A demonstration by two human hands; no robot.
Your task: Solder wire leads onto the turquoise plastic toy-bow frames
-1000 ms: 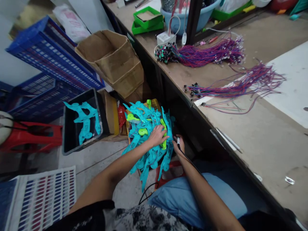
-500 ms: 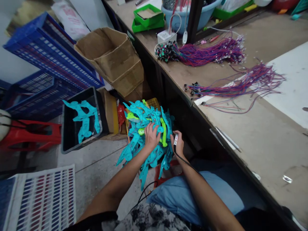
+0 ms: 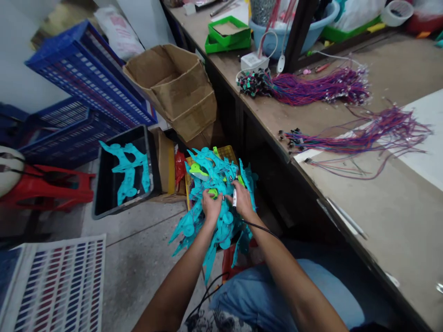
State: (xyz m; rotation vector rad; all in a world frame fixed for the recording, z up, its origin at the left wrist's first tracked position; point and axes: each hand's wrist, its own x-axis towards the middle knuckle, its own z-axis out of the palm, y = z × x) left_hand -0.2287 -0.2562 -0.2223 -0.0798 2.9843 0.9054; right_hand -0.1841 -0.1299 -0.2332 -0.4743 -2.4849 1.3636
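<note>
A heap of turquoise plastic parts with thin wires among them rises from a yellow crate. Over its middle, my left hand is closed in a pinch beside a lime-green part. A small dark-and-silver piece shows at its fingertips; what exactly the fingers hold is too small to tell. My right hand, close by on the right, grips a white pen-shaped tool with a black cable running back along the wrist. The tool's tip is hard to make out.
On the left, a black bin holds a few turquoise parts. Behind it are an open cardboard box and blue crates. The workbench on the right carries bundles of red-purple wires. A white crate sits lower left.
My left hand has gone from spread fingers on the heap to a pinch lower down. My right hand has brought the white tool leftward from the heap's right edge to beside it.
</note>
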